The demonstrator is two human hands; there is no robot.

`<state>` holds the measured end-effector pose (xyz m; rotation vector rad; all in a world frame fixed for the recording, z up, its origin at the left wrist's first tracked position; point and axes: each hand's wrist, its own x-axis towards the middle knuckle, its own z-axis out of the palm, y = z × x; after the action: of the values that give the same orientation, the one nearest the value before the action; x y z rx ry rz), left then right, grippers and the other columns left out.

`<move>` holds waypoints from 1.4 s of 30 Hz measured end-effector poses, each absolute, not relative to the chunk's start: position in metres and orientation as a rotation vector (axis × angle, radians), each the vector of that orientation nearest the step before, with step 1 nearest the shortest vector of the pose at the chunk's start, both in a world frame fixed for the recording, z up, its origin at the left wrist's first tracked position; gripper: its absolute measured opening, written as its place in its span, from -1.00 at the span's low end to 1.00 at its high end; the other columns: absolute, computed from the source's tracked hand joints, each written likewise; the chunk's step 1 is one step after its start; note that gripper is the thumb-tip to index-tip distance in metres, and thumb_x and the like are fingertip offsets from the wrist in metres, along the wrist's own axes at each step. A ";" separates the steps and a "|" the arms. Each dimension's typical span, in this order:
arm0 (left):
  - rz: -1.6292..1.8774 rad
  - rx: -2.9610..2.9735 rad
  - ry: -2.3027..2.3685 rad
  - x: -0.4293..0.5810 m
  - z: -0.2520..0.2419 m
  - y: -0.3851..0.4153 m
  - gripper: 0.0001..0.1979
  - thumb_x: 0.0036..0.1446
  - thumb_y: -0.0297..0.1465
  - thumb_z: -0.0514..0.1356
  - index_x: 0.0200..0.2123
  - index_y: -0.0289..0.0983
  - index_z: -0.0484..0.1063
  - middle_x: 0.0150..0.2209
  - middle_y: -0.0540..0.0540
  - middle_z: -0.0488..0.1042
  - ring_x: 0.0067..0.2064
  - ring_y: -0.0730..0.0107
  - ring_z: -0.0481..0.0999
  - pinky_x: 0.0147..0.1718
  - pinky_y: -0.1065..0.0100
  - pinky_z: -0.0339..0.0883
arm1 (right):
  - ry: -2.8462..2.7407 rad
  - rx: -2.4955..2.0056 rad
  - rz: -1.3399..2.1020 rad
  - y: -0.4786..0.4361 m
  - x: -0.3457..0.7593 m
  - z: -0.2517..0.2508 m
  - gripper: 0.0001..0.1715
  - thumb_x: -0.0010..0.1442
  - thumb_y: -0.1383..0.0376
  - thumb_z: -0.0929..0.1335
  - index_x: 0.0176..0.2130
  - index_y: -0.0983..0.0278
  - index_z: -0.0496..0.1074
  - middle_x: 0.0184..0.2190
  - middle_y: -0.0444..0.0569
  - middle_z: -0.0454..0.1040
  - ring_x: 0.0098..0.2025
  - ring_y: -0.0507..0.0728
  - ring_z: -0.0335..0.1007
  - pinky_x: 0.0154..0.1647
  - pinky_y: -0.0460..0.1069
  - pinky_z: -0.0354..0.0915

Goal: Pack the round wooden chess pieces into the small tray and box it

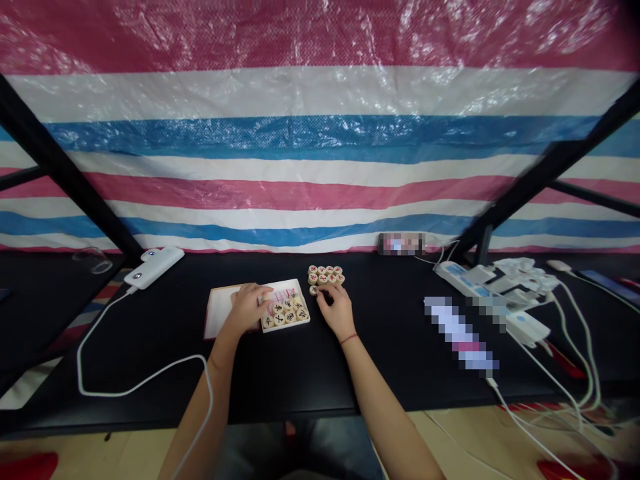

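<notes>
A shallow white box (pixel 286 328) holds several round wooden xiangqi pieces (pixel 289 316) with dark characters, over a pinkish printed sheet. My left hand (pixel 247 307) reaches over the box's left wall, thumb and forefinger curled around a pale xiangqi piece (pixel 268 295) at its left side; the fingers hide part of it. To the right of the box, my right hand (pixel 337 308) has its fingertips on a single xiangqi piece (pixel 313 291) on the table. Just beyond it, several pieces with red characters (pixel 326 275) sit in close rows.
An open box lid (pixel 219 313) lies under my left wrist. A white power bank (pixel 155 267) with a cable stands at left. On the right are a blurred-out phone (pixel 460 337), a power strip (pixel 465 280) with plugs, and loose cables. Striped sheeting (pixel 300 200) hangs behind the black table (pixel 390 373).
</notes>
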<state>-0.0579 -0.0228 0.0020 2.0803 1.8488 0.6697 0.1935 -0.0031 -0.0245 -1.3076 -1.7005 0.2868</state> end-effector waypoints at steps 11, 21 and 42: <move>1.238 2.196 1.171 -0.011 0.026 -0.030 -0.81 0.15 -0.44 0.16 -0.13 -0.20 0.41 -0.26 -0.05 0.49 -0.21 0.39 0.49 -0.16 0.36 0.36 | -1.625 -0.948 0.959 -0.024 0.164 0.003 -0.69 0.10 0.15 0.42 -0.16 0.24 0.46 -0.32 -0.04 0.53 -0.39 0.06 0.41 -0.40 -0.05 0.32; 1.297 2.110 1.174 -0.012 0.016 -0.033 -0.45 -0.03 -0.59 0.10 0.08 -0.20 0.27 -0.05 -0.14 0.43 -0.01 0.26 0.45 0.01 0.20 0.34 | -1.505 -1.054 0.894 -0.017 0.181 -0.002 -0.69 0.04 0.15 0.42 -0.23 0.25 0.43 -0.37 -0.05 0.49 -0.40 0.06 0.40 -0.40 -0.06 0.37; 0.797 2.389 1.511 -0.018 0.011 -0.019 -0.74 0.23 -0.38 0.06 -0.13 -0.17 0.53 -0.15 -0.08 0.57 -0.09 0.26 0.50 -0.05 0.22 0.28 | -1.829 -1.437 0.241 0.006 0.190 -0.036 -0.79 0.16 0.24 0.33 -0.19 0.25 0.44 -0.32 0.00 0.50 -0.28 0.18 0.33 -0.21 0.03 0.26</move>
<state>-0.0184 -0.0191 0.0114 2.3892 1.5110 0.7968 0.1904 0.0057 -0.0362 -1.4371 -1.8292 0.2407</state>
